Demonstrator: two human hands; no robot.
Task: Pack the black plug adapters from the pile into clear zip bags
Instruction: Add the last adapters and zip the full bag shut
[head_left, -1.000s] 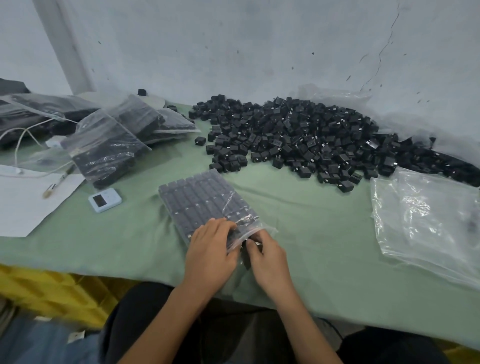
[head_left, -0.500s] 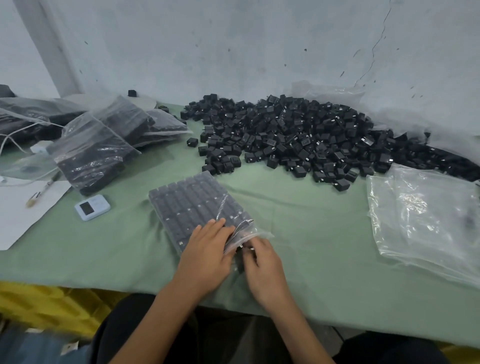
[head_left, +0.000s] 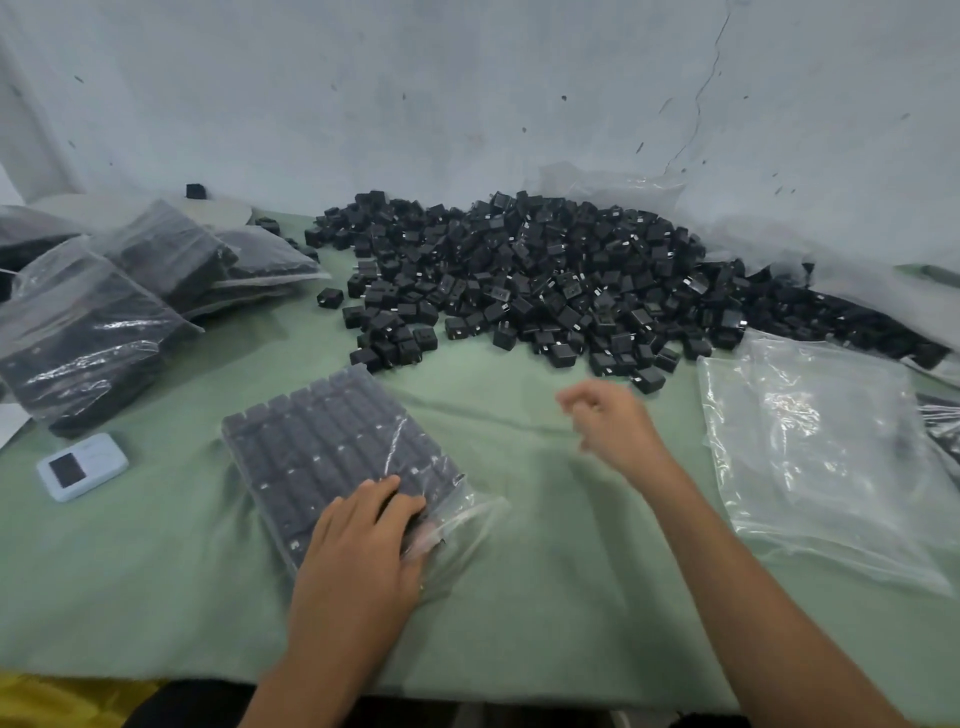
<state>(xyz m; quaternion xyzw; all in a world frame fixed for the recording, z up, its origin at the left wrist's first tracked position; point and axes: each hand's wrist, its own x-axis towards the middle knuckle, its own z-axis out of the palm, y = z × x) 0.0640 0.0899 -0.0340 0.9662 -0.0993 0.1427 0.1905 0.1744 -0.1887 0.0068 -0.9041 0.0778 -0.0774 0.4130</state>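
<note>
A large pile of black plug adapters covers the back of the green table. A clear zip bag packed with rows of adapters lies flat in front of me. My left hand rests palm down on the bag's near end, by its open mouth. My right hand hovers in the air between the bag and the pile, blurred, fingers loosely curled and holding nothing.
Filled bags are stacked at the left. A small white device lies near them. A stack of clear zip bags with nothing in them lies at the right. A pale wall stands behind the table.
My right hand has left the bag's mouth and moved up and right toward the pile. My left hand stays on the bag. The view has shifted right.
</note>
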